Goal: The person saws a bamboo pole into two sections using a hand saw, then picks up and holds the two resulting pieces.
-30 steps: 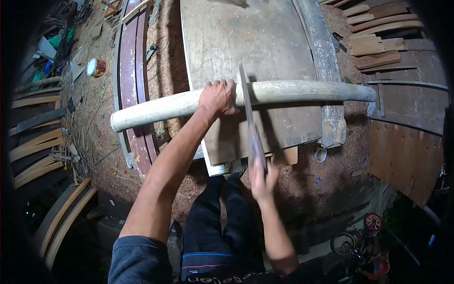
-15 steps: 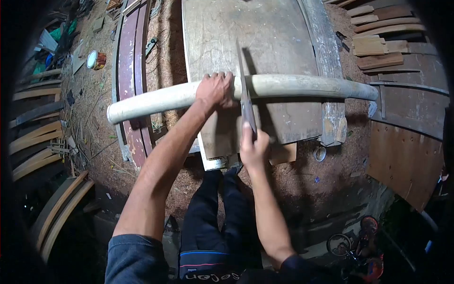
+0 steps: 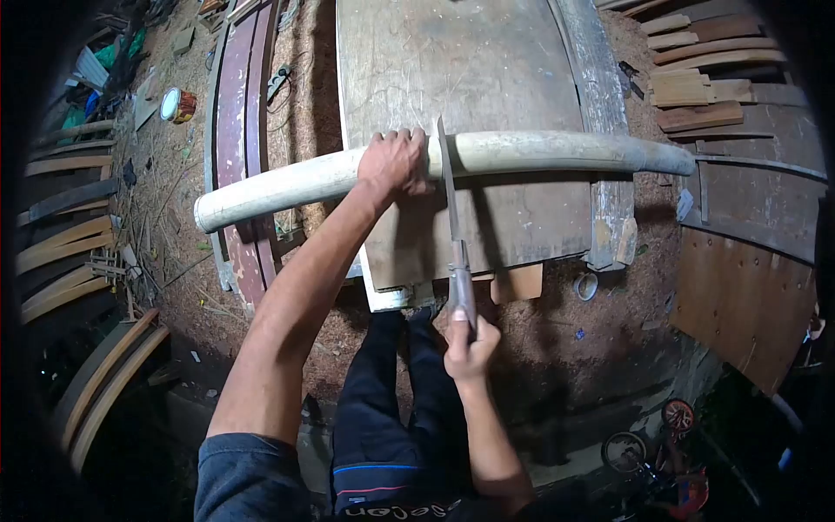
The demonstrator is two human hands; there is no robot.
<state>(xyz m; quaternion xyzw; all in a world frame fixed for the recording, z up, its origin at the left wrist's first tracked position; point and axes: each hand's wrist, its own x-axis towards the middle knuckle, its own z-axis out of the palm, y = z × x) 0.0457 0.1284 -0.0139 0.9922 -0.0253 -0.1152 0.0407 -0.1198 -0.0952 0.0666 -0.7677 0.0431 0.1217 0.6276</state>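
A long, pale, slightly curved pole [image 3: 557, 152] lies crosswise over the wooden workbench [image 3: 470, 70], its ends reaching past both sides. My left hand [image 3: 393, 163] is wrapped over the pole left of its middle, fingers curled around the far side. Just right of that hand, a handsaw [image 3: 450, 196] crosses the pole, its blade pointing away from me and its tip a little beyond the far edge. My right hand [image 3: 470, 345] grips the saw's handle below the bench's near edge.
A maroon-painted plank [image 3: 233, 130] runs along the left, with a power strip [image 3: 277, 83] beside it. A paint can [image 3: 178, 105] stands on the shavings-covered ground. Curved wood pieces [image 3: 70, 248] lie far left; cut boards [image 3: 696, 89] are stacked right. A bicycle [image 3: 648, 465] is at lower right.
My right hand has drawn the saw back toward me, so much less blade extends beyond the pole. My left hand stays in place on the pole.
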